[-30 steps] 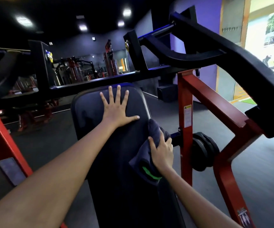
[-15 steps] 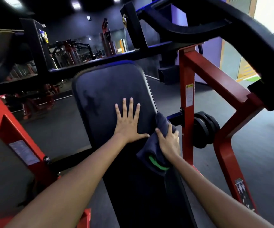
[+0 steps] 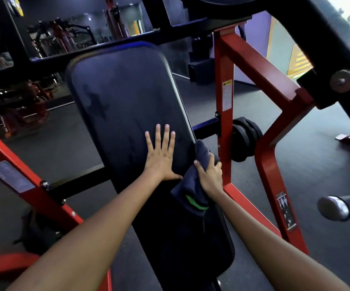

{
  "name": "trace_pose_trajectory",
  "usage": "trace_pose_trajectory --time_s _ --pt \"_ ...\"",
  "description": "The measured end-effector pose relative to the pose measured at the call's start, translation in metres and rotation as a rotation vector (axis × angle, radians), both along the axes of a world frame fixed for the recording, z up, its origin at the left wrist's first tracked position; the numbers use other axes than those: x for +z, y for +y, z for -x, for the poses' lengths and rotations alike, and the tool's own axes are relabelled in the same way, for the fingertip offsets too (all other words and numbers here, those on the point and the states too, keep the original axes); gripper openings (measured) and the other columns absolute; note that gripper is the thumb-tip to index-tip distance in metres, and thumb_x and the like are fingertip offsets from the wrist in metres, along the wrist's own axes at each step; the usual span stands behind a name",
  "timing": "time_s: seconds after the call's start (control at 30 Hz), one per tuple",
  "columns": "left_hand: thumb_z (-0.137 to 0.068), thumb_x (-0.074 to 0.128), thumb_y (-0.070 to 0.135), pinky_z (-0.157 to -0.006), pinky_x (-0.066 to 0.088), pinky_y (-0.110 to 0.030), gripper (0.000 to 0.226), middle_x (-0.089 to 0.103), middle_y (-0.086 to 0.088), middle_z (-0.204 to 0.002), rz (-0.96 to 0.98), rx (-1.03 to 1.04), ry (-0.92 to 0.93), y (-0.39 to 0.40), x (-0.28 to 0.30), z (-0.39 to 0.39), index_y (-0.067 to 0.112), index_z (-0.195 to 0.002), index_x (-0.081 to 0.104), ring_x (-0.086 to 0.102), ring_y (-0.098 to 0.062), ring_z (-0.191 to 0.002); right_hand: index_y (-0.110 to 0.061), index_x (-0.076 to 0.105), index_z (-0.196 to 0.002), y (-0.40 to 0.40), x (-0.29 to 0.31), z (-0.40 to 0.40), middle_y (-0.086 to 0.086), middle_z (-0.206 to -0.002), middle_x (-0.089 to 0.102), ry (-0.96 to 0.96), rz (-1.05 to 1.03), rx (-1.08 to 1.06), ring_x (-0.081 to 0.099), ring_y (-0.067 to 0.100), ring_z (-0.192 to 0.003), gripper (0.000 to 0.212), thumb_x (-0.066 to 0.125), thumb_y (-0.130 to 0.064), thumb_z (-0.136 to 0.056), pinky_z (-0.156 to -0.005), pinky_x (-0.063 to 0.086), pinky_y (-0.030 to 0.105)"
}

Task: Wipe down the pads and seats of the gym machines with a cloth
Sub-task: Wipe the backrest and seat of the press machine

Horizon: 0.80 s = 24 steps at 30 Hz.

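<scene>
Gripping a dark blue cloth point(image 3: 193, 185) with a green patch, my right hand point(image 3: 209, 175) curls its fingers point(image 3: 211, 159) around it at the right edge of the black back pad point(image 3: 123, 97). Just left, my left hand point(image 3: 161, 158) presses flat, fingers spread wide. Beyond my right hand stand the red frame point(image 3: 225, 127) and black weight plates point(image 3: 245, 139).

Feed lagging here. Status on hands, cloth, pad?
Left hand flat on pad. Right hand grips cloth at pad's right edge. Nothing obstructing.
</scene>
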State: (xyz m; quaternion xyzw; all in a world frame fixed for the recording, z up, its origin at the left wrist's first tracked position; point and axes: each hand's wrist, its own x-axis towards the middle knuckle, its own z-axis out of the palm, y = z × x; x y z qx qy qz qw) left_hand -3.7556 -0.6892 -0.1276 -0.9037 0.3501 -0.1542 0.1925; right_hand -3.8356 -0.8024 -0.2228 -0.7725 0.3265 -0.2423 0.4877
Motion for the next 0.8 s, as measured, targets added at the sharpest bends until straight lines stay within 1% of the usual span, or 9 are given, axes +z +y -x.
trace_pose_trajectory --time_s 0.13,0.27,0.4,0.47,0.53,0.6,0.67,0.7,0.8 --pt "-0.072 0.046 0.080 -0.094 -0.028 -0.065 0.128 -0.046 -0.023 -0.138 -0.033 -0.023 0.091 0.008 -0.030 0.019 0.005 -0.138 -0.033 -0.047 -0.044 -0.121 -0.029 0.022 -0.145 0.014 -0.050 0.028 0.021 -0.145 0.029 0.078 -0.015 -0.013 0.035 0.043 -0.128 0.060 0.047 -0.048 -0.094 -0.101 0.036 0.048" --pt "-0.089 0.042 0.061 -0.096 -0.030 -0.060 0.097 -0.049 -0.016 -0.136 0.023 -0.065 0.221 0.010 -0.055 0.035 0.017 -0.148 -0.022 -0.048 -0.037 -0.122 -0.028 0.017 -0.149 0.008 -0.083 0.060 0.021 -0.148 0.025 0.234 -0.187 0.005 0.033 0.042 -0.131 0.066 0.049 -0.047 -0.094 -0.106 0.032 0.048" --pt "-0.092 0.036 0.061 -0.100 -0.029 -0.055 0.083 -0.041 -0.014 -0.146 0.060 -0.097 0.284 0.014 -0.064 0.045 0.027 -0.150 -0.014 -0.047 -0.034 -0.124 -0.028 0.023 -0.148 0.018 -0.083 0.076 0.021 -0.146 0.028 0.184 -0.233 -0.005 0.037 0.042 -0.130 0.065 0.052 -0.047 -0.093 -0.106 0.034 0.047" --pt "-0.092 0.034 0.063 -0.105 -0.027 -0.051 0.078 -0.035 -0.010 -0.151 0.101 -0.110 0.372 0.017 -0.073 0.054 0.027 -0.152 -0.001 -0.043 -0.032 -0.131 -0.028 0.031 -0.144 0.030 -0.077 0.081 0.020 -0.140 0.036 0.111 -0.208 -0.029 0.042 0.041 -0.125 0.063 0.058 -0.045 -0.090 -0.103 0.037 0.044" --pt "-0.094 0.035 0.061 -0.112 -0.019 -0.046 0.072 -0.021 -0.005 -0.157 0.178 -0.127 0.509 0.020 -0.090 0.068 0.023 -0.152 0.014 -0.029 -0.029 -0.141 -0.027 0.037 -0.140 0.043 -0.071 0.084 0.020 -0.133 0.040 0.067 -0.152 -0.018 0.047 0.041 -0.119 0.059 0.062 -0.039 -0.088 -0.097 0.040 0.040" --pt "-0.096 0.044 0.049 -0.118 0.005 -0.035 0.066 0.006 -0.007 -0.160 0.424 -0.087 0.833 0.025 -0.109 0.092 0.015 -0.149 0.026 0.002 -0.025 -0.147 -0.028 0.040 -0.138 0.054 -0.065 0.088 0.019 -0.130 0.040 0.056 -0.116 0.013 0.049 0.040 -0.116 0.058 0.065 -0.034 -0.086 -0.093 0.042 0.039" --pt "-0.096 0.052 0.034 -0.100 0.036 -0.019 0.045 0.044 -0.013 -0.140 0.873 0.062 1.234 0.032 -0.126 0.116 0.010 -0.133 0.043 0.042 -0.023 -0.130 -0.031 0.040 -0.137 0.061 -0.063 0.093 0.014 -0.129 0.040 0.058 -0.108 0.039 0.049 0.036 -0.116 0.061 0.068 -0.035 -0.083 -0.094 0.042 0.038" --pt "-0.096 0.053 0.031 -0.090 0.042 -0.016 0.032 0.054 -0.011 -0.128 1.036 0.176 1.365 0.036 -0.133 0.128 0.012 -0.122 0.049 0.052 -0.019 -0.117 -0.032 0.040 -0.137 0.064 -0.063 0.098 0.012 -0.128 0.039 0.066 -0.100 0.066 0.048 0.035 -0.116 0.064 0.070 -0.036 -0.081 -0.096 0.042 0.038" --pt "-0.093 0.055 0.037 -0.094 0.048 -0.031 0.035 0.068 -0.011 -0.109 1.336 0.449 1.545 0.045 -0.153 0.145 0.008 -0.110 0.063 0.062 -0.019 -0.102 -0.029 0.038 -0.139 0.068 -0.067 0.111 0.008 -0.126 0.035 0.066 -0.075 0.255 0.041 0.030 -0.122 0.074 0.075 -0.031 -0.075 -0.103 0.037 0.036"
